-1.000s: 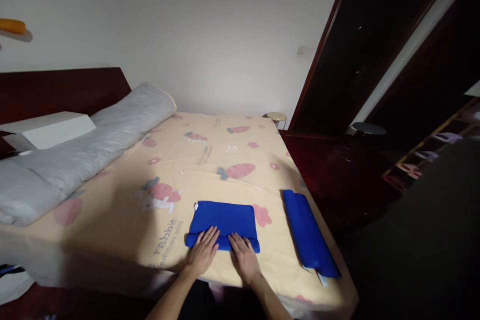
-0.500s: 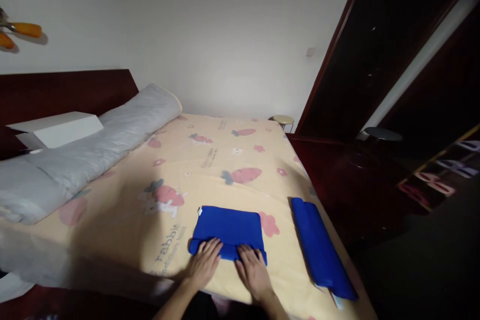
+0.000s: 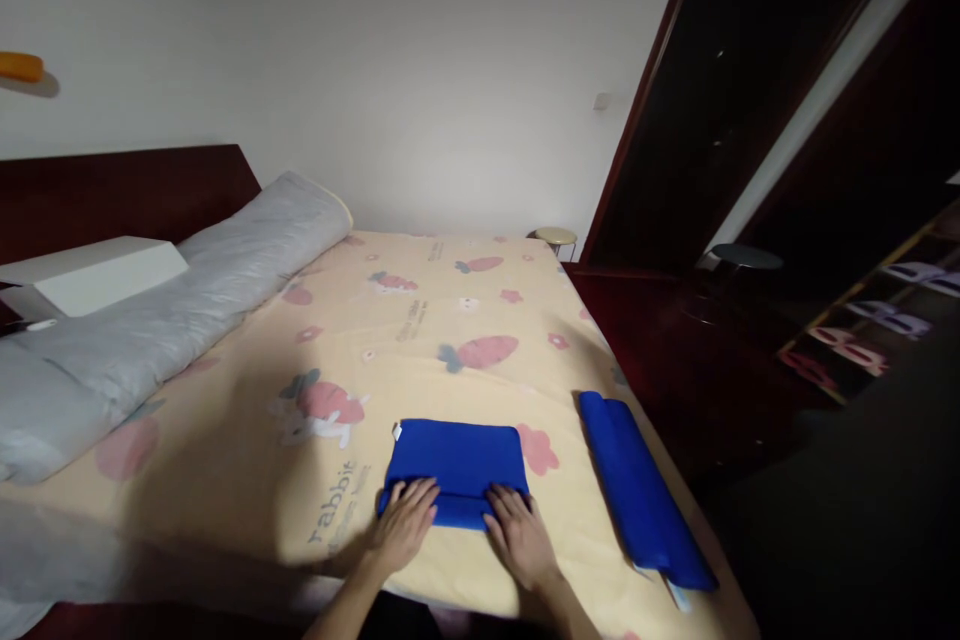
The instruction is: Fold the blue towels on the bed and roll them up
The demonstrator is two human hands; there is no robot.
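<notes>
Head view. Blue cloth (image 3: 460, 453) lies on the bed (image 3: 442, 570), on its near part, with its far portion spread flat and its near edge turned over into a thick fold. White tag (image 3: 397, 432) at the cloth's far left corner.

Left hand (image 3: 403, 528): palm down at the left end of the cloth's fold; fingers extended, slightly apart, resting on the fabric, not clamped. Right hand (image 3: 524, 540): palm down at the right end of the same fold; fingers extended, slightly apart, touching the fabric. Middle stretch of the fold visible between the hands.

Right of the cloth, well apart from it: a blue roll (image 3: 637, 490), lying lengthwise near the bed's side edge, pale labels (image 3: 679, 594) at its near end.

Bed cover printed with carrots, rabbits, flowers and lettering; a pink print touches the view of the cloth's right side. Far left of the cloth: long gray quilt (image 3: 187, 300), a white box (image 3: 112, 275) against it, dark red headboard (image 3: 127, 190) behind. Beyond the cloth, past the bed's far end: round beige stool (image 3: 556, 236). Farther right of the cloth, off the bed: dark round stool (image 3: 746, 257) and footwear (image 3: 859, 356) on a rack, details too dim to read.
</notes>
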